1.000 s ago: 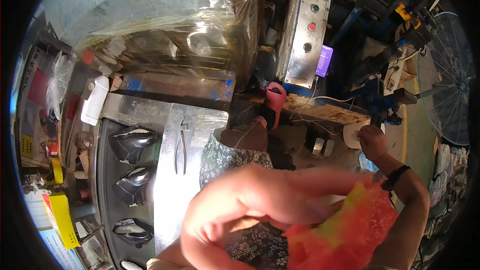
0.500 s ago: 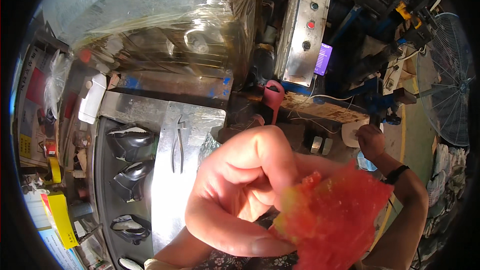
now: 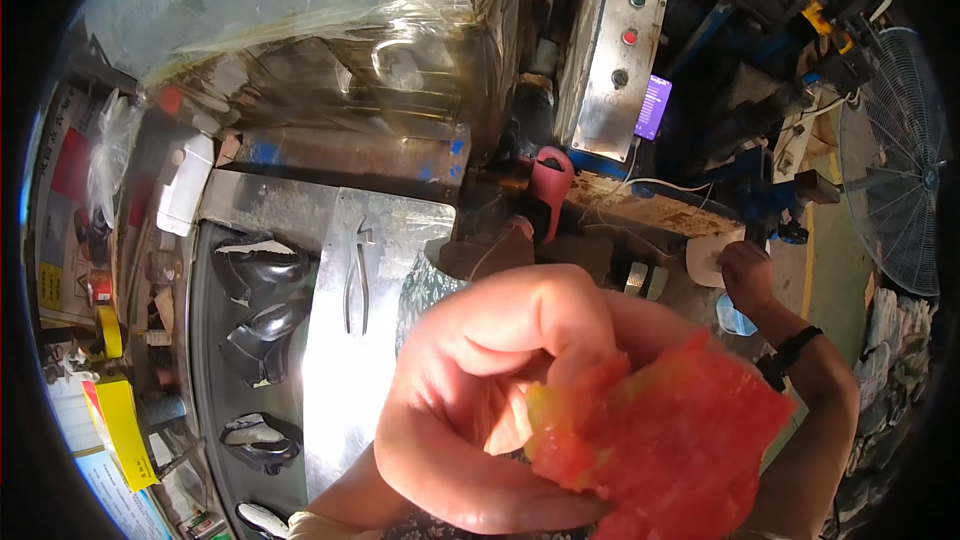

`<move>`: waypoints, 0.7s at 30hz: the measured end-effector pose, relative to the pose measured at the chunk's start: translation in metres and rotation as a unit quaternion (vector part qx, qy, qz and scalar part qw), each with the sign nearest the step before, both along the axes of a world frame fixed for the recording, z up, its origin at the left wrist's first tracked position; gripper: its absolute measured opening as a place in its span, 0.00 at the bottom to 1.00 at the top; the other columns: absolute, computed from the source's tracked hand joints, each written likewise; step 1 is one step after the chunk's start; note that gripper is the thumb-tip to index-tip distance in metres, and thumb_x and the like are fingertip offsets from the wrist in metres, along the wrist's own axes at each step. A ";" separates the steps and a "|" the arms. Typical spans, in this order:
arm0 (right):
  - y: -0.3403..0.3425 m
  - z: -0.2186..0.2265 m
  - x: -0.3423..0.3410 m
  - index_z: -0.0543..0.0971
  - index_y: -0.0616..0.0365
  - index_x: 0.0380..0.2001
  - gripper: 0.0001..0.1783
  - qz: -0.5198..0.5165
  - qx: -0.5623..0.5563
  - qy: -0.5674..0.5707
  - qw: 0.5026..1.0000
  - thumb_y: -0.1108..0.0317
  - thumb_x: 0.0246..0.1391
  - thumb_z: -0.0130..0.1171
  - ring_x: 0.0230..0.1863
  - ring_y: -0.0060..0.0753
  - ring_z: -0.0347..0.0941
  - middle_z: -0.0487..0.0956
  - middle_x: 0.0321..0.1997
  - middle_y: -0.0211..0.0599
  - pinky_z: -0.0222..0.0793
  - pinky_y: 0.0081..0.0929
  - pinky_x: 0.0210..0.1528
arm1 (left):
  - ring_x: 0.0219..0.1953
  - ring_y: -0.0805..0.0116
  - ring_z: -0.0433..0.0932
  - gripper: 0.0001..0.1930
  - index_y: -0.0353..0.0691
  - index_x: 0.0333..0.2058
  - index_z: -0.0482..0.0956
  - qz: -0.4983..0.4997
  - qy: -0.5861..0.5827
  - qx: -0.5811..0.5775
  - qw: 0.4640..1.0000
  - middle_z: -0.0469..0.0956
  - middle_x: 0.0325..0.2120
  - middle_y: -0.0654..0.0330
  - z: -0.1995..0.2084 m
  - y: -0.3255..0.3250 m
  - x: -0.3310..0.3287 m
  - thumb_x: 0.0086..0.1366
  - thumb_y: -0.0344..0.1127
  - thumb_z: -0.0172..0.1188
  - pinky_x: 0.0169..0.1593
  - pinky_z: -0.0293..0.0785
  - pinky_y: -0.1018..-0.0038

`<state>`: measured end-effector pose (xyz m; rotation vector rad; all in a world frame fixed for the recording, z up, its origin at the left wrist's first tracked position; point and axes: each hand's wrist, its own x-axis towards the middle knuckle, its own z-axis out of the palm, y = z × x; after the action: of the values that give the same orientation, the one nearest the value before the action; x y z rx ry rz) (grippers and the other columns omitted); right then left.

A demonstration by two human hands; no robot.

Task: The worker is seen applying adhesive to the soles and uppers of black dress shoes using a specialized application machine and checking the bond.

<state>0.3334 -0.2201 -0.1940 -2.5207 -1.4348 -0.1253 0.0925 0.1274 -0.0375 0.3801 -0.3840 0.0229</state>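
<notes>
The chunk (image 3: 670,440) is red, going yellow-green on its left edge. Dark cloth (image 3: 422,292) with a pale floral print. Shoes (image 3: 258,265) on the left: black, whitish inside. Far side: silver panel (image 3: 597,120), red button (image 3: 629,37), purple rectangle (image 3: 652,108) with white lines. Near-left box (image 3: 125,440) is mostly yellow.

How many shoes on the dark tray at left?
4, in a column down the tray: top shoe at the far end, second shoe below it, third shoe below that, fourth shoe at the picture's lower edge. More may be out of frame.
</notes>
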 end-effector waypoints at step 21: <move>-0.002 0.008 0.001 0.81 0.57 0.32 0.05 -0.010 -0.076 0.011 0.997 0.72 0.52 0.57 0.41 0.44 0.77 0.81 0.38 0.39 0.74 0.38 0.43 | 0.45 0.33 0.74 0.15 0.33 0.36 0.69 0.099 0.097 -0.066 0.988 0.68 0.43 0.32 0.024 -0.041 -0.013 0.56 0.32 0.65 0.48 0.77 0.49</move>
<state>0.3340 -0.2223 -0.1863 -2.6475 -1.4636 0.0090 0.0791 0.0865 -0.0134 0.2843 -0.1504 0.2028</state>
